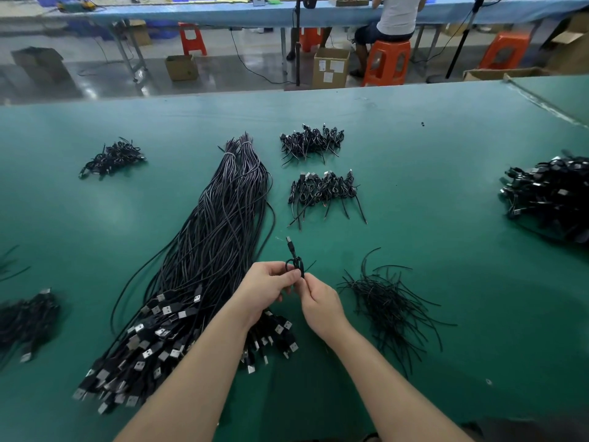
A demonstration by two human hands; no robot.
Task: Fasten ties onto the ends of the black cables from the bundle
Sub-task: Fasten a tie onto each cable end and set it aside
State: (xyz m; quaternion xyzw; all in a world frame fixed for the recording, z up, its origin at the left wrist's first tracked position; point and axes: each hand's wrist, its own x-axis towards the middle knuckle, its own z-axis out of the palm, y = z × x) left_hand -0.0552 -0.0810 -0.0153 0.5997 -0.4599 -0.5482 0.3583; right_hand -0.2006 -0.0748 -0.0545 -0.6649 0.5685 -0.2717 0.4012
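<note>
A green table filled most of the view, with a concrete floor, orange stools and cardboard boxes beyond its far edge, where a seated person faced another long bench. The largest thing on the table was the bundle of long black cables, running from its tied far end near the middle of the table down to a spread of USB plugs at the near left. A heap of coiled cables lay at the right edge, and smaller tied batches sat in two rows just right of the bundle's far end, with another batch well to the left and more at the left edge. A loose pile of black ties lay near the right hand. Both hands met above the table between the bundle and the ties. The left hand was closed, pinching a small looped cable between thumb and fingertips, its plug pointing away from the person. The right hand was closed too, its fingertips gripping the same loop just beside the left thumb, where a thin tie end stuck out to the right.
</note>
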